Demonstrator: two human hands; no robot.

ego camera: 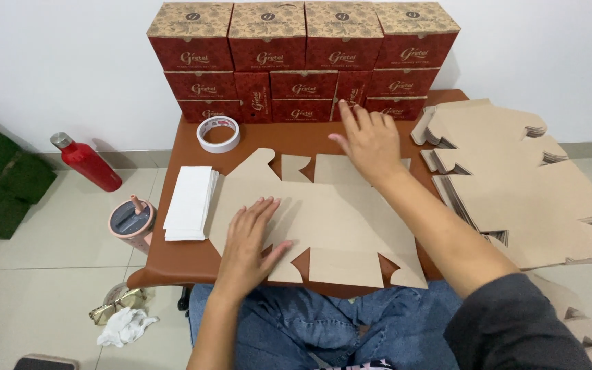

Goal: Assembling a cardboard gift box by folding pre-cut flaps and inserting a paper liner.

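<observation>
Along the table's (173,264) near edge, flat brown carton blank (337,226) unfolded, pinned by open left hand (247,240); right hand (370,140) open (fingers spread) over its far flaps; finished red boxes (303,62) stacked behind, more blanks (515,185) waiting right.

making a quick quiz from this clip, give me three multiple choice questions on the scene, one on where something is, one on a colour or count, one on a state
1. Where does the roll of tape lie?
A. on the table, before the stacked red boxes
B. on the floor by the bottle
C. on the pile of flat blanks

2. What colour is the bottle on the floor?
A. green
B. red
C. white

3. How is the cardboard blank under the hands?
A. folded into a closed box
B. rolled up
C. lying flat and unfolded

Answers:
1 A: the roll sits on the brown table just in front of the red boxes.
2 B: its body is red with a silver cap.
3 C: the left hand presses flat on it and the right hand is at its far edge.
</observation>
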